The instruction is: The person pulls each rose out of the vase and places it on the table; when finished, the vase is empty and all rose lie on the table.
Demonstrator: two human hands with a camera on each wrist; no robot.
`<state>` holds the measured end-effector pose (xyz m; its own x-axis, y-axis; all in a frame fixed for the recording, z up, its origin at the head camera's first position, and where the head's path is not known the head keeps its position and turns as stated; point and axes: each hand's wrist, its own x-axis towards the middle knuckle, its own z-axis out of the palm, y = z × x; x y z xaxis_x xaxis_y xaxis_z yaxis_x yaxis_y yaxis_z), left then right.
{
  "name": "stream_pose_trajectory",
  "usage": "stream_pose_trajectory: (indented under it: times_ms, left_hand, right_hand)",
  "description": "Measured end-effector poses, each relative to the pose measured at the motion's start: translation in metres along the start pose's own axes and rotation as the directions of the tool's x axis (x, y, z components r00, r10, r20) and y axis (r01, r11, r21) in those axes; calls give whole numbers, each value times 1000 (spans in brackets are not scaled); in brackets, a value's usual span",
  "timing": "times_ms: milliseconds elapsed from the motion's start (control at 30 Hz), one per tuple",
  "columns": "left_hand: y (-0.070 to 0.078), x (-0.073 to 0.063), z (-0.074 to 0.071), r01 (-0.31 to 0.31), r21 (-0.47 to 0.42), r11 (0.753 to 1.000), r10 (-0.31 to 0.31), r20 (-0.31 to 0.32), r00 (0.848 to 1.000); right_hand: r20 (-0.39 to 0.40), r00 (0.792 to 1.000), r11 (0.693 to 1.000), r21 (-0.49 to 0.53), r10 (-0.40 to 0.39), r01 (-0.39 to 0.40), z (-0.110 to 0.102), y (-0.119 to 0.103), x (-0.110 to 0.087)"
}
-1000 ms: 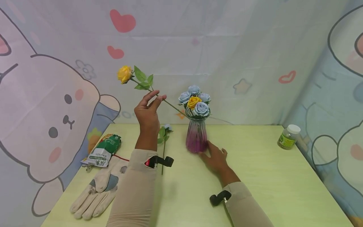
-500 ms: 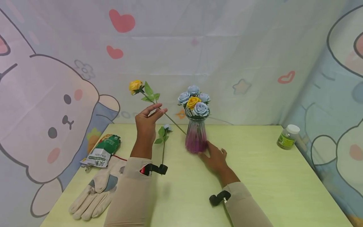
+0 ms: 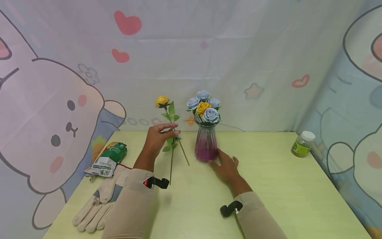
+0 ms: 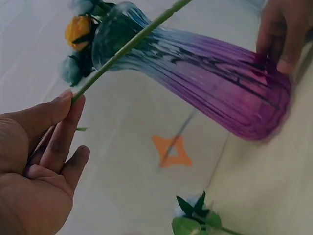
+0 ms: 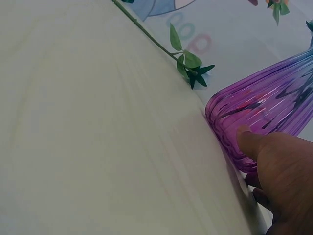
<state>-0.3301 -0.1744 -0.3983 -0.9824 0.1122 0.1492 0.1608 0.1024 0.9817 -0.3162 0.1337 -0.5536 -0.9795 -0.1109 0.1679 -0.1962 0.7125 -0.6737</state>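
Now that the yellow rose (image 3: 162, 102) has dropped lower: it's closer to upright, stem end off to the left of the vase (image 3: 206, 142), where a second ago it was up by the mouth. I'd take that as this flower being out of the vase for now.
Left grip (image 3: 158, 137): pinching the stem in thumb and fingertips, bloom above, stem end below and to its right. Can't tell if the tip touches the bench (image 3: 262, 186).
Right grip (image 3: 226, 167): holding the vase base, basically hasn't budged; vase is upright, just left of this grip.
Bunch (image 3: 204, 108): blue with one yellow, in the vase mouth, right of the left grip.
Loose blue rose (image 5: 192, 61): lying below the left grip. Head view mostly hides its bloom behind those fingers; right wrist view shows leaves and some bloom.
Left wrist view: stem seems to cross the vase, but head view shows them apart. No held bloom visible there, either.
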Motion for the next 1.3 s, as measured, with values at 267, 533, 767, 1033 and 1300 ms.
stream_pose_trajectory:
  times_ms: [267, 533, 767, 1033, 1300]
  left_hand:
    - [-27, 5, -3, 3, 126, 992, -23, 157, 987]
    - [-52, 2, 0, 29, 201, 979, -77, 236, 969]
    - [-72, 2, 6, 16, 246, 969, -72, 219, 973]
    - [-90, 2, 13, -31, 317, 948, -42, 220, 975]
    - [-107, 8, 18, -126, 554, 823, 25, 186, 982]
  right_hand:
    - [1, 1000, 1000, 1, 11, -11, -1, 0, 0]
    - [-8, 1000, 1000, 8, -9, 9, -3, -4, -1]
    - [-18, 1000, 1000, 4, -13, 13, -3, -3, -1]
    - [-1, 1000, 1000, 0, -1, 1, -2, 0, 0]
    - [3, 1000, 1000, 3, -1, 1, 0, 1, 0]
